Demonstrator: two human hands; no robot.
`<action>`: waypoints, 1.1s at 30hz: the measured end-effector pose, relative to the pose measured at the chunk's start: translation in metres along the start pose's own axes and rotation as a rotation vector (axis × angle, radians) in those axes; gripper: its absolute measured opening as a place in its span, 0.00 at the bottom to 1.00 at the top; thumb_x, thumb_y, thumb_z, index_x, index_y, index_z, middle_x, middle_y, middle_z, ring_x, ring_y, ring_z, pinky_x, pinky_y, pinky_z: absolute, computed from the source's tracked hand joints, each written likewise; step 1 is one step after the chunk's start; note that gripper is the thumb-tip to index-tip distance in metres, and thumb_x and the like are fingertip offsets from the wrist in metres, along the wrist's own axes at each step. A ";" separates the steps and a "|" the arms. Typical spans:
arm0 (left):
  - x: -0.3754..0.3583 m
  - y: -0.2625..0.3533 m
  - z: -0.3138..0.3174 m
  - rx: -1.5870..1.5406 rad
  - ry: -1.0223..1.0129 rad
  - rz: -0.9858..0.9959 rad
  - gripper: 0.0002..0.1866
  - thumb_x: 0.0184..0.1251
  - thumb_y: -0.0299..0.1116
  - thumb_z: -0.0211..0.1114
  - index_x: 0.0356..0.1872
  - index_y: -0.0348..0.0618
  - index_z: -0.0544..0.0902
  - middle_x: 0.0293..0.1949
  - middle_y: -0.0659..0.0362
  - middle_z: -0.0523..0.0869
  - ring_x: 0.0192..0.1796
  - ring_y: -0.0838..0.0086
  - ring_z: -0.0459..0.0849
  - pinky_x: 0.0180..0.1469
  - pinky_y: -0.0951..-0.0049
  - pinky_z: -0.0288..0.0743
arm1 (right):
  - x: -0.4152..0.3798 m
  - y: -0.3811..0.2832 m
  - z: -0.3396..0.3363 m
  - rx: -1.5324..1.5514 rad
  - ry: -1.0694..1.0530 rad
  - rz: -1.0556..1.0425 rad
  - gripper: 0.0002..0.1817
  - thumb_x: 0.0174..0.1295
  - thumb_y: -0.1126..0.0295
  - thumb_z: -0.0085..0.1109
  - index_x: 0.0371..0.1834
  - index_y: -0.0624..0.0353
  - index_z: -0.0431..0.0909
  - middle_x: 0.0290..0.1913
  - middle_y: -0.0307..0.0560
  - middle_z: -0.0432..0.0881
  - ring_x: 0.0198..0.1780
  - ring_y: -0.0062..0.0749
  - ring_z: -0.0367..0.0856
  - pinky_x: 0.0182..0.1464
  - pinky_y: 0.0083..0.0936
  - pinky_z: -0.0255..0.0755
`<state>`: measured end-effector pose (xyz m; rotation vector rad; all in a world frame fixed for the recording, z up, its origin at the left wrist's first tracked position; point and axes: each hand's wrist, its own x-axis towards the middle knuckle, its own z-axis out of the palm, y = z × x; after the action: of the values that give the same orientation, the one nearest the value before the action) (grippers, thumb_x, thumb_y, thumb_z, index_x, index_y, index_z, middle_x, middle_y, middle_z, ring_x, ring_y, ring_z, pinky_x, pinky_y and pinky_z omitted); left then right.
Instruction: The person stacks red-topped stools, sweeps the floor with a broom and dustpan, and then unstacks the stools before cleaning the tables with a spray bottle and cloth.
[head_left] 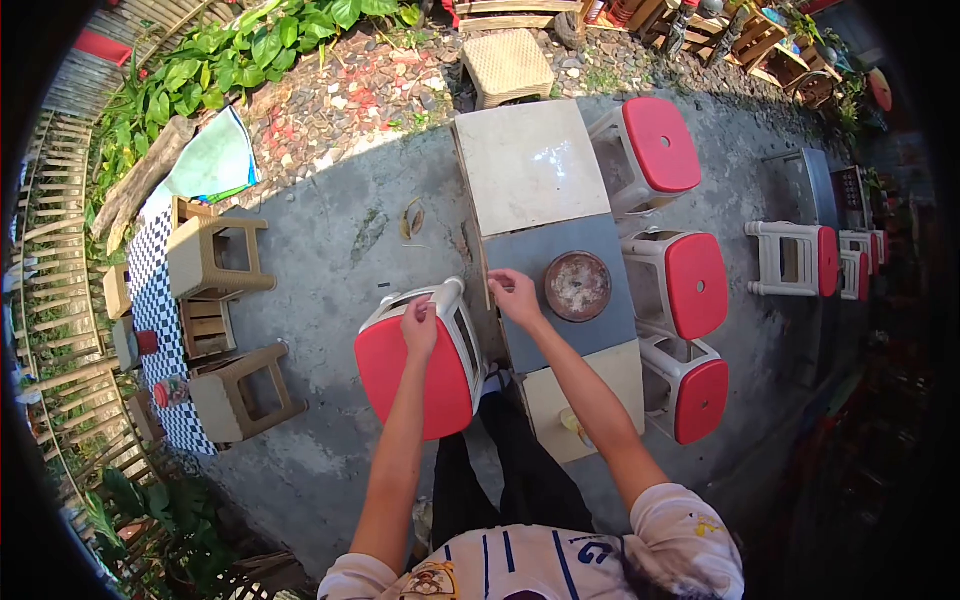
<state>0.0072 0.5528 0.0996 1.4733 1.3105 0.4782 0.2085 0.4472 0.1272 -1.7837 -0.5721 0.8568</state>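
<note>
My left hand [420, 325] is closed, with thumb and fingers drawn together, and overlaps the far part of a red-topped white plastic stool [410, 375]. Whatever lies between those fingers is hidden. At the left edge of a long table [530, 240] with a grey middle panel, my right hand [514, 296] is closed in a pinch, fingertips right by the table's rim; I cannot tell what it holds. A round brown tray [578, 286] with a pale, worn surface rests on the grey panel, to the right of that hand.
Several red-topped stools [682, 285] line the table's right side. A woven-pattern beige stool [508, 65] stands at its far end. On the left are beige stools [240, 392] beside a checkered cloth [160, 300]. A small yellowish cup [572, 420] sits on the table's near panel.
</note>
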 end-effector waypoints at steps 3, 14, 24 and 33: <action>-0.033 -0.006 0.000 -0.041 -0.079 -0.014 0.12 0.67 0.29 0.62 0.49 0.37 0.81 0.37 0.57 0.86 0.39 0.77 0.83 0.45 0.76 0.76 | -0.050 0.020 -0.029 0.015 0.098 0.058 0.11 0.60 0.71 0.61 0.44 0.63 0.83 0.36 0.47 0.87 0.37 0.26 0.84 0.42 0.24 0.77; -0.169 0.016 -0.054 -0.047 -0.372 0.015 0.12 0.68 0.29 0.61 0.49 0.35 0.80 0.30 0.58 0.87 0.34 0.79 0.84 0.41 0.80 0.75 | -0.257 0.038 -0.067 0.023 0.291 0.186 0.11 0.62 0.70 0.60 0.44 0.63 0.83 0.32 0.43 0.84 0.33 0.23 0.81 0.40 0.22 0.76; -0.247 -0.020 -0.170 -0.082 -0.388 0.074 0.14 0.66 0.29 0.62 0.50 0.36 0.80 0.35 0.57 0.86 0.37 0.78 0.83 0.42 0.78 0.75 | -0.377 0.016 -0.007 0.201 0.349 0.282 0.14 0.66 0.68 0.55 0.53 0.58 0.79 0.38 0.40 0.84 0.36 0.20 0.81 0.35 0.18 0.73; -0.290 -0.062 -0.200 -0.005 -0.397 0.004 0.15 0.65 0.28 0.62 0.52 0.35 0.79 0.34 0.59 0.85 0.35 0.79 0.81 0.40 0.79 0.74 | -0.435 0.017 0.003 0.270 0.314 0.274 0.14 0.62 0.70 0.58 0.50 0.62 0.80 0.34 0.43 0.83 0.32 0.22 0.81 0.37 0.19 0.75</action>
<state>-0.2789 0.3720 0.2147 1.4760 0.9906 0.1768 -0.0693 0.1295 0.2345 -1.7208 -0.0055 0.7742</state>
